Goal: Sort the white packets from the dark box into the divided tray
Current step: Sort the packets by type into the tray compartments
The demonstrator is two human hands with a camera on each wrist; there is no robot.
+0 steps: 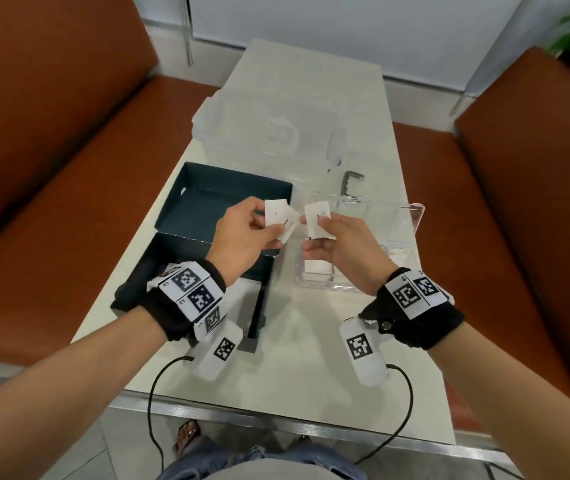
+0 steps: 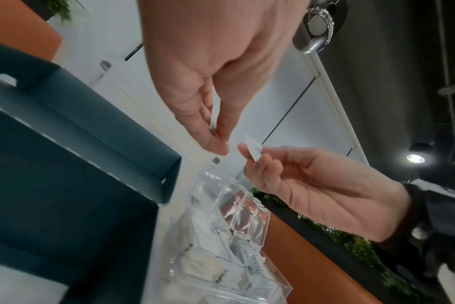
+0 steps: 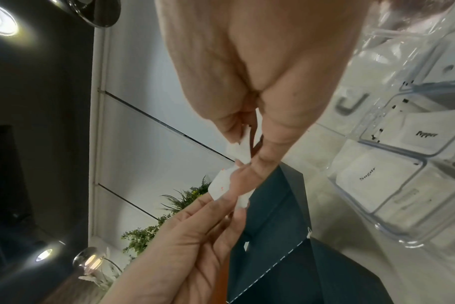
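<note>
left hand [image 1: 242, 233]: pinches a fan of packets [image 1: 278, 216] over the box [image 1: 207, 195] | right hand [image 1: 340, 249]: pinches one packet [image 1: 318, 216] above the tray [image 1: 411, 216] | advice: read its label, then drop it in the matching compartment

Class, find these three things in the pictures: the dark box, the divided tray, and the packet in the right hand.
dark box [image 1: 228, 192]: head view, on its inner floor.
divided tray [image 1: 411, 216]: head view, on its clear far right wall.
packet in the right hand [image 1: 318, 216]: head view, on its white face above the thumb.
</note>
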